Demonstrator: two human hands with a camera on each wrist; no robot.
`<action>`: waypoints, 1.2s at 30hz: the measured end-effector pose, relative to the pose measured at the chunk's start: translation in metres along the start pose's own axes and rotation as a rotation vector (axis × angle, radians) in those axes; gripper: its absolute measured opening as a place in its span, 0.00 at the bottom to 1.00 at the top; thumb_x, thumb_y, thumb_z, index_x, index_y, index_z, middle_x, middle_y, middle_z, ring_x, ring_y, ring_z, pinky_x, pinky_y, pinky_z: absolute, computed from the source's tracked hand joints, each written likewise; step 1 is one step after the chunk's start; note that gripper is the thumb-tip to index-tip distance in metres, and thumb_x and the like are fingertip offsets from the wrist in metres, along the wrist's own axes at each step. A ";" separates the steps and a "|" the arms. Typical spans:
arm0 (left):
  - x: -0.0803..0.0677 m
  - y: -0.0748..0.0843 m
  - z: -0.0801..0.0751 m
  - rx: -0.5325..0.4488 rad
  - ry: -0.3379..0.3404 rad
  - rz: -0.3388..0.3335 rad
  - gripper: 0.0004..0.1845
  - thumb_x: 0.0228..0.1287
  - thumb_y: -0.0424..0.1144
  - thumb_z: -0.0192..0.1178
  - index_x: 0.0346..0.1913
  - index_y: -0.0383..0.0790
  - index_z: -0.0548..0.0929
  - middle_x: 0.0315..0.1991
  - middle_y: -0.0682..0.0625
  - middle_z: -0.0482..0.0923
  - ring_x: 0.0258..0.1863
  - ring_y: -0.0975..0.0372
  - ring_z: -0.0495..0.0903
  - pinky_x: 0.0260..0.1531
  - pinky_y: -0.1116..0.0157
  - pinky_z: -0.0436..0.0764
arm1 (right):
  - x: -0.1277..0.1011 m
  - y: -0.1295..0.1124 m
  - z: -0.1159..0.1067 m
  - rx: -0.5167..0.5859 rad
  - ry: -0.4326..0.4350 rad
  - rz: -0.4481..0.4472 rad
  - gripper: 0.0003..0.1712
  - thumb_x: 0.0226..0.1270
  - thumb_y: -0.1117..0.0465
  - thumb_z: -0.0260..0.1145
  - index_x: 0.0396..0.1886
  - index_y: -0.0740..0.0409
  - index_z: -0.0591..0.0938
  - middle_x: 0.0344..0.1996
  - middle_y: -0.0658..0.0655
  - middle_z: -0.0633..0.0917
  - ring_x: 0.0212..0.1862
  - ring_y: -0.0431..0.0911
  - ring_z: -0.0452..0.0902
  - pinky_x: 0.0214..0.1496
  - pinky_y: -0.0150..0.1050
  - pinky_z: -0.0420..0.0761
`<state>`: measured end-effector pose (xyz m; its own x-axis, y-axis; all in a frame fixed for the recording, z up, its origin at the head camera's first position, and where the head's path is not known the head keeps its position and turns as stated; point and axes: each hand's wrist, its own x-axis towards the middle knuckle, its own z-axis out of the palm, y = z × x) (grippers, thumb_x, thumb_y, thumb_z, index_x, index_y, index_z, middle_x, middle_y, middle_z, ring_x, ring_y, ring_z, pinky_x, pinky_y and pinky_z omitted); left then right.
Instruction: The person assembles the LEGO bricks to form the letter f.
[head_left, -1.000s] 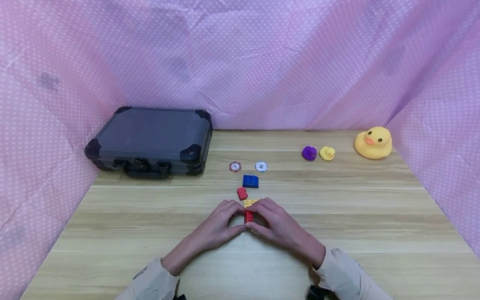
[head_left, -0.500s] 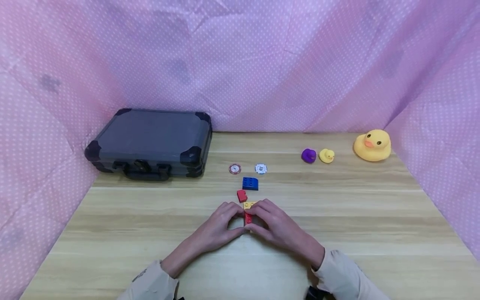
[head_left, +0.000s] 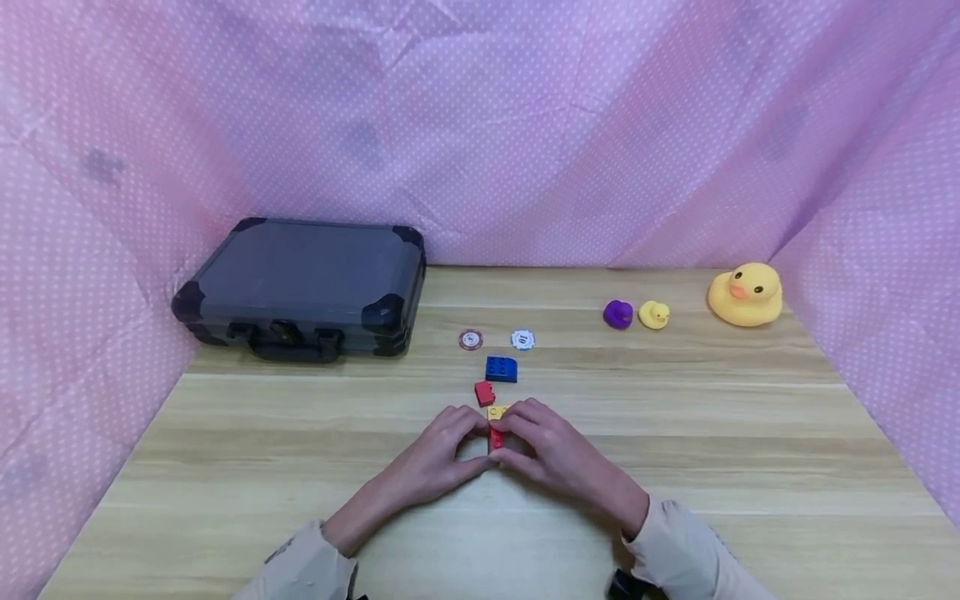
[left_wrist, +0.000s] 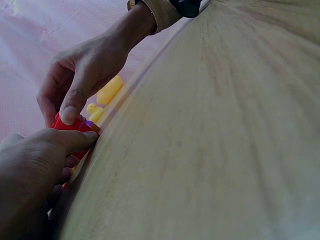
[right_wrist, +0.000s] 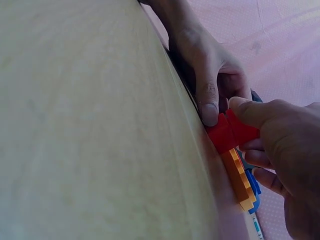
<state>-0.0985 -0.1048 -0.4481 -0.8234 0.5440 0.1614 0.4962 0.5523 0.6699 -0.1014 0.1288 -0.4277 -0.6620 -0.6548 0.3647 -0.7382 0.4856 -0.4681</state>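
Two hands meet on one small red brick (head_left: 496, 437), and from my remote seat that shared pinch is what matters. My left hand (head_left: 431, 458) comes in from the left and my right hand (head_left: 558, 454) from the right, each with curled fingers and thumb closed on the brick, so neither is nearer: it sits midway between them, low on the wooden table (head_left: 750, 442), near its front edge. In the right wrist view the red brick (right_wrist: 231, 131) is held between the two thumbs and butts against a yellow brick (right_wrist: 240, 181) that runs on away from the hands. I read the two as touching end to end, but I cannot tell whether they are locked together.

Outward from the grip, the pieces line up almost straight away from me. The yellow brick (head_left: 497, 412) is just beyond the fingertips, then a loose red brick (head_left: 484, 392) slightly to the left, then a blue brick (head_left: 501, 368). Farther back lie a red chip (head_left: 470, 339) and a white chip (head_left: 522, 339) side by side.

Well apart to the left rear stands a dark case (head_left: 303, 287). On the right rear sit a purple duck (head_left: 617, 313), a small yellow duck (head_left: 654, 313) and a large yellow duck (head_left: 746, 293).
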 end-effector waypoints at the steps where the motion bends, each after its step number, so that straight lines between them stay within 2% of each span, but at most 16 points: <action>1: 0.000 0.000 0.000 0.001 -0.003 -0.003 0.19 0.66 0.44 0.74 0.56 0.46 0.82 0.53 0.57 0.79 0.51 0.63 0.72 0.54 0.62 0.78 | 0.000 0.000 0.000 -0.006 -0.004 -0.005 0.20 0.70 0.49 0.73 0.54 0.56 0.86 0.50 0.49 0.83 0.50 0.41 0.77 0.53 0.37 0.81; 6: -0.001 0.001 0.001 0.005 -0.015 -0.021 0.19 0.66 0.44 0.73 0.57 0.46 0.82 0.53 0.57 0.79 0.52 0.63 0.72 0.55 0.61 0.78 | 0.002 -0.002 -0.001 -0.054 -0.023 -0.026 0.20 0.69 0.48 0.74 0.53 0.55 0.86 0.48 0.49 0.84 0.49 0.41 0.77 0.52 0.36 0.81; 15: -0.002 0.004 0.004 0.002 -0.016 -0.029 0.20 0.66 0.45 0.73 0.57 0.46 0.82 0.53 0.58 0.78 0.52 0.63 0.72 0.54 0.61 0.78 | -0.001 -0.004 -0.002 -0.069 -0.039 -0.001 0.19 0.70 0.47 0.72 0.52 0.54 0.86 0.47 0.48 0.84 0.47 0.40 0.75 0.50 0.35 0.81; 27: 0.000 0.004 0.000 0.003 -0.008 -0.029 0.18 0.67 0.45 0.72 0.56 0.46 0.82 0.53 0.58 0.78 0.51 0.63 0.72 0.53 0.61 0.79 | 0.004 -0.003 -0.003 -0.167 -0.051 -0.059 0.22 0.73 0.44 0.69 0.54 0.55 0.85 0.47 0.49 0.84 0.47 0.41 0.77 0.52 0.38 0.80; 36: 0.000 0.006 -0.002 0.010 -0.013 -0.043 0.17 0.67 0.45 0.72 0.55 0.47 0.82 0.52 0.58 0.78 0.51 0.63 0.72 0.54 0.60 0.78 | 0.003 0.000 -0.004 -0.218 -0.015 -0.091 0.23 0.70 0.44 0.72 0.54 0.56 0.85 0.48 0.50 0.85 0.50 0.44 0.77 0.53 0.42 0.79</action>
<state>-0.0963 -0.1028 -0.4423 -0.8406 0.5276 0.1226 0.4628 0.5820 0.6686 -0.1041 0.1289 -0.4232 -0.5907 -0.7094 0.3844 -0.8063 0.5366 -0.2488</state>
